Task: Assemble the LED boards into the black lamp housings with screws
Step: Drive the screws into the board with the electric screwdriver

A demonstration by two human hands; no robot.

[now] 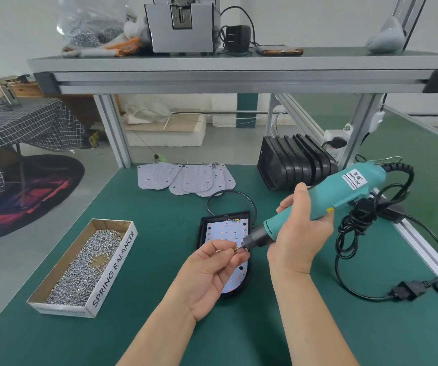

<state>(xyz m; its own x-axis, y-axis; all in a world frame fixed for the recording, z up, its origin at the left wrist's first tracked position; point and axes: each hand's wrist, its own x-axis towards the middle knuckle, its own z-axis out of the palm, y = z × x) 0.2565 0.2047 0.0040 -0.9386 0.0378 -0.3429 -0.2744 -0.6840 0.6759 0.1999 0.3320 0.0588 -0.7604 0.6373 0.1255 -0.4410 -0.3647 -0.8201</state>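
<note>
- Head view: two bare hands meet over one black housing [202, 228] lying flat on the green mat [159, 326].
- One left hand [212, 270] is palm-up; its thumb and forefinger [225, 245] pinch one small screw [236, 248], and the other three fingers curl loosely toward the palm.
- One right hand [299, 233] grips one teal electric screwdriver [344, 191], its fingers wrapped round the barrel and the thumb lying along the top.
- The driver's dark nose slants down to the left, and its bit tip sits right at the pinched screw, touching or nearly so; I cannot tell which.
- One LED board [220, 231] lies inside the housing directly beneath the left fingertips; the left palm covers its near middle.
- Beyond the fingertips lies a fan of loose LED boards [186, 178]: at least five overlap, but the exact count is unclear.
- Beyond the right knuckles, spare housings [291, 165] stand on edge in one row, about six.
- Well off to the left of the left fingers sits one cardboard box [115, 268] lettered SPRING BALANCER, holding a heap of loose screws [86, 262], too many to count.
- To the right of the right fingers, one black cable [355, 225] lies coiled on the mat.
</note>
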